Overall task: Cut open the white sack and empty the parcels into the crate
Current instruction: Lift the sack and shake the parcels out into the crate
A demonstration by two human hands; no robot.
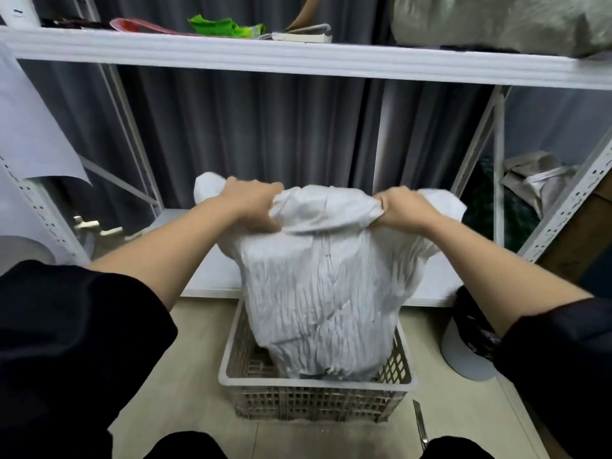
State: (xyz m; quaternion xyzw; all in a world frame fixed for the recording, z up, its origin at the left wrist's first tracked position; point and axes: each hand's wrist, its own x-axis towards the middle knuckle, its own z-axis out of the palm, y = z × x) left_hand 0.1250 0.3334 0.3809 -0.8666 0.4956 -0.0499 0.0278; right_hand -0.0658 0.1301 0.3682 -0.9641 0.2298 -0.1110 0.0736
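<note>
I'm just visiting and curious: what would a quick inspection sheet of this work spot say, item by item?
Surface: pale floor; low white shelf board behind the crate.
Job's things: white sack held upended, its lower end inside the crate; parcels not visible.
Clutter: knife-like tool on the floor right of the crate; cap at right.
Hands: left hand and right hand each grip a bunched upper corner of the sack.
Cables: nothing seen.
Surroundings: white metal shelving, grey curtain, green item and book on top.
</note>
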